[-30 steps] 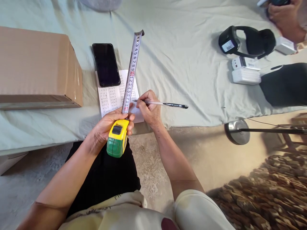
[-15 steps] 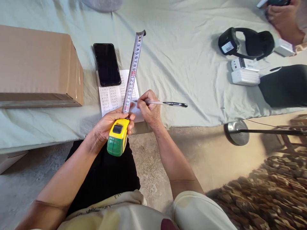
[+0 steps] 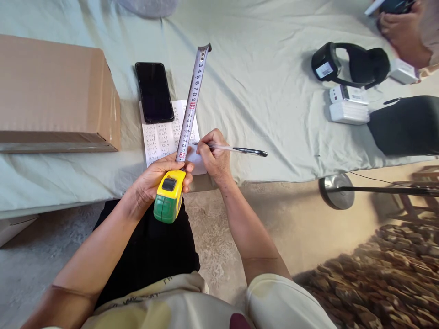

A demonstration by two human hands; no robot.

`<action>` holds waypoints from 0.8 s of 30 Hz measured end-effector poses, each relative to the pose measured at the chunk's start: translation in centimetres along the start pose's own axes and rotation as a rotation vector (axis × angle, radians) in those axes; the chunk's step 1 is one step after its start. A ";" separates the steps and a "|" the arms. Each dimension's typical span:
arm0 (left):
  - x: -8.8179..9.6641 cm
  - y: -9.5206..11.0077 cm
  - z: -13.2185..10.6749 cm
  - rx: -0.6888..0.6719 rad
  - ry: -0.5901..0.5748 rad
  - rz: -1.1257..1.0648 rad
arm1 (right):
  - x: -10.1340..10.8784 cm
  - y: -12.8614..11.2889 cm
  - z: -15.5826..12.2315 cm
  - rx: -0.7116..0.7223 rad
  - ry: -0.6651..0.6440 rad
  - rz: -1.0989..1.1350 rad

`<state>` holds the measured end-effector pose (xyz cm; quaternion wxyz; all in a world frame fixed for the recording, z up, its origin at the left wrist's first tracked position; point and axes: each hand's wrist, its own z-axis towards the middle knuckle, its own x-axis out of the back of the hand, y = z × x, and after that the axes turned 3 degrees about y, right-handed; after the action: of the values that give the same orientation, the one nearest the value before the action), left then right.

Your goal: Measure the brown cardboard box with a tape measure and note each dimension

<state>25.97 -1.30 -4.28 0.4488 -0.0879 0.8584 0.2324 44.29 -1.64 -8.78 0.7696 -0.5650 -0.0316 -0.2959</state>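
Note:
My left hand [image 3: 154, 178] is wrapped round a yellow and green tape measure [image 3: 169, 195]. Its metal blade sticks out, slanting up and to the right over a sheet of paper [image 3: 159, 141]. Rows of handwritten figures cover much of that sheet. In my right hand [image 3: 215, 155] is a pen [image 3: 243, 149], pinched with its tip at the paper's right part, beside the blade. A black smartphone [image 3: 154, 91] lies over the upper edge of the paper. The blade hides a strip of the sheet, and my left hand hides its lower edge.
A cardboard box [image 3: 51, 91] stands on the cloth-covered table [image 3: 260, 91] at left. At right lie a black headset [image 3: 350, 64], small white boxes [image 3: 349, 112] and a black case [image 3: 406, 125]. Another person's hand [image 3: 404, 34] holds a dark object at top right.
Hardly anything differs. The view has shifted very slightly, and both hands keep their hold on the tape measure and the pen in nearly the same place.

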 end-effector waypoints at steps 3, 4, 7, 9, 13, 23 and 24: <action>0.1 0.0 0.0 -0.006 -0.004 -0.002 | 0.1 0.0 0.0 0.004 -0.004 0.007; 0.1 0.0 0.0 -0.009 -0.002 -0.002 | 0.1 -0.1 0.0 0.001 -0.007 0.010; 0.0 0.0 0.0 -0.014 0.005 0.001 | 0.0 -0.1 0.0 -0.011 -0.010 0.012; 0.0 -0.1 -0.1 -0.015 0.003 0.000 | 0.0 -0.1 0.0 -0.009 -0.009 0.005; -0.2 0.0 -0.2 -0.015 0.009 -0.011 | 0.2 -0.1 -0.1 0.001 0.023 0.006; -0.1 0.0 -0.1 -0.007 -0.003 -0.021 | 0.0 -0.1 -0.1 -0.014 0.018 -0.035; -0.1 0.0 -0.1 -0.008 -0.005 -0.020 | 0.0 -0.1 -0.1 -0.010 0.019 -0.036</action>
<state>25.99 -1.36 -4.16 0.4531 -0.0975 0.8553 0.2315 44.21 -1.76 -8.79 0.7617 -0.5652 -0.0330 -0.3152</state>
